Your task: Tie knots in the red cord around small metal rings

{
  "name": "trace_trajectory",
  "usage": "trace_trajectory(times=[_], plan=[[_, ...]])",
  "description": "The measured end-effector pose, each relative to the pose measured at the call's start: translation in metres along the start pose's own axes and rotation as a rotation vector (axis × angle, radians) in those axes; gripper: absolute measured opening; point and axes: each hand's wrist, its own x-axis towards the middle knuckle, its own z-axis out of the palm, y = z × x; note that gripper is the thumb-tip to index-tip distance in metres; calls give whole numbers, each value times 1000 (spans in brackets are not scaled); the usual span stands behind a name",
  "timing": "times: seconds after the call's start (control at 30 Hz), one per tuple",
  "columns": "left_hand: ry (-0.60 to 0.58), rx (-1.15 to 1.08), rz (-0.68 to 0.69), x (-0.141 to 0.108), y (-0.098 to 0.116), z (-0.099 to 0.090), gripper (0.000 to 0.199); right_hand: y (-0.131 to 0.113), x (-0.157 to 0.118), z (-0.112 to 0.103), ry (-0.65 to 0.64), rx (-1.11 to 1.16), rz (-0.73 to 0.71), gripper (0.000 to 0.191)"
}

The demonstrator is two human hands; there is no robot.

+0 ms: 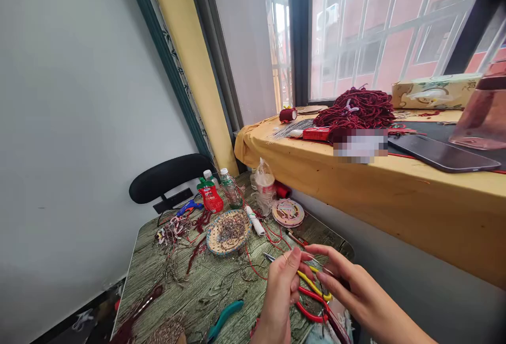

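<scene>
My left hand (281, 288) and my right hand (348, 286) meet low in the head view, over the near right part of a wood-patterned table (209, 281). Their fingertips pinch a thin piece of wire (314, 259) between them. Just under the hands lie yellow-handled pliers (314, 285) and red-handled pliers (310, 304). A slim metal tool (270, 256) lies beside my left hand.
A woven basket (229, 232) of wire bits sits mid-table, with bottles (221, 188), a round disc (288, 212), a blue glue gun (188, 208) and teal pliers (223, 318) around. A black chair (169, 175) stands behind. The yellow windowsill (395, 191) holds dark red cord (356, 108), a phone (443, 153).
</scene>
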Motion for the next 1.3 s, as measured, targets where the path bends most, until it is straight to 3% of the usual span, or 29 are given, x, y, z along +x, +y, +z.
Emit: trace_trajectory(times=[0.2, 0.57, 0.73, 0.9, 0.97, 1.03, 1.2, 1.3], plan=[[14, 106, 11, -2, 7, -2, 34, 3, 0, 9, -32, -99, -39, 38], [76, 195, 120, -9, 11, -13, 46, -4, -6, 11, -4, -147, 4, 19], [6, 235, 173, -18, 10, -10, 47, -8, -12, 11, 39, -191, -27, 24], [-85, 229, 88, -19, 3, -10, 46, -9, -23, 6, 45, -294, -50, 24], [-69, 348, 145, -14, -12, -18, 44, -9, -27, 3, 64, -371, -65, 23], [22, 620, 355, -8, -40, -31, 47, -9, -30, 0, 117, -430, -65, 24], [107, 819, 657, 12, -124, -68, 44, -8, -37, -4, 202, -507, -74, 24], [78, 860, 794, 24, -147, -79, 47, -8, -41, -8, 200, -533, -78, 24]])
